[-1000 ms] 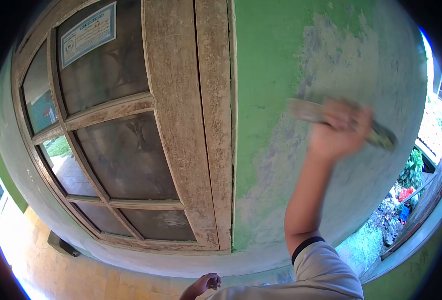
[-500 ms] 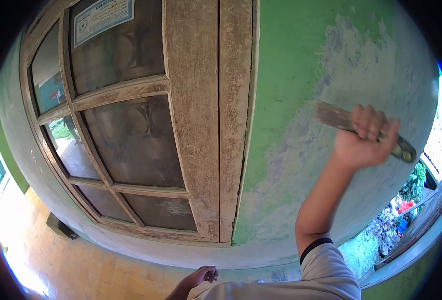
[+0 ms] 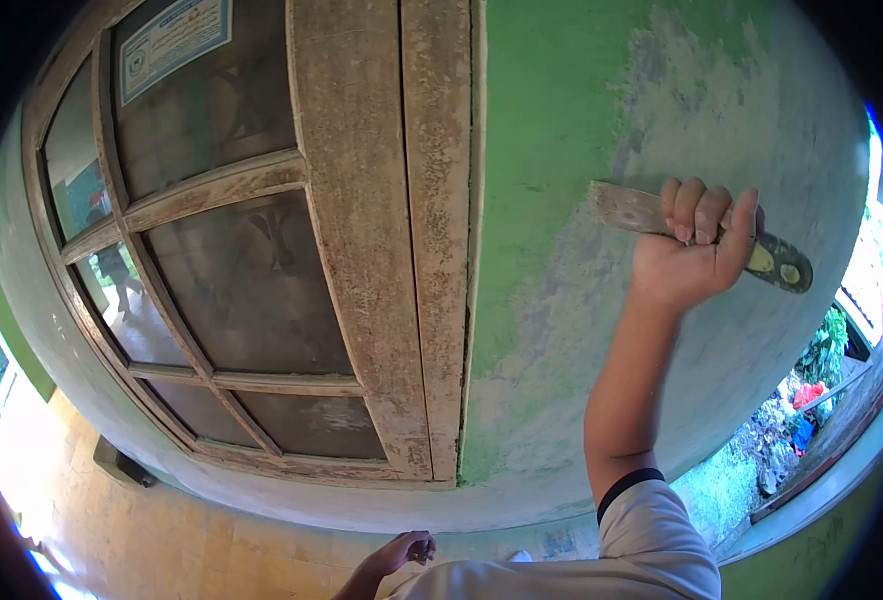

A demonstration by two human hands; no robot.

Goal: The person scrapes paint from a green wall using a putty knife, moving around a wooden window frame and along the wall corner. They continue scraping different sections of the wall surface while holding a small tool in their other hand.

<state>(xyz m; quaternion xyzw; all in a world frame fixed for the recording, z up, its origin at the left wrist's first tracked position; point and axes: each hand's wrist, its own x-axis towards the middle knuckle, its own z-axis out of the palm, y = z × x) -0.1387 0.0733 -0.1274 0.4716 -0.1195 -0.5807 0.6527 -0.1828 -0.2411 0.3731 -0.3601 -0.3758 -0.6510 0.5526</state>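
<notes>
My right hand is wrapped round a scraper, raised high against the wall. Its flat, stained blade points left, and the tip is right at the edge between green paint and a pale, scraped patch. The dark handle with yellowish-green inlays sticks out to the right below my fist. Low at the bottom of the head view, my left hand hangs near my body with fingers curled in and nothing showing in them.
Left of the painted area stands a worn wooden window frame with dark glass panes and a sticker. Yellowish floor tiles lie below. At the right, beyond the wall, are plants and a red item.
The scraper and my right hand have moved left and slightly up, toward the green paint. The view has shifted a little. My left hand stays about where it was.
</notes>
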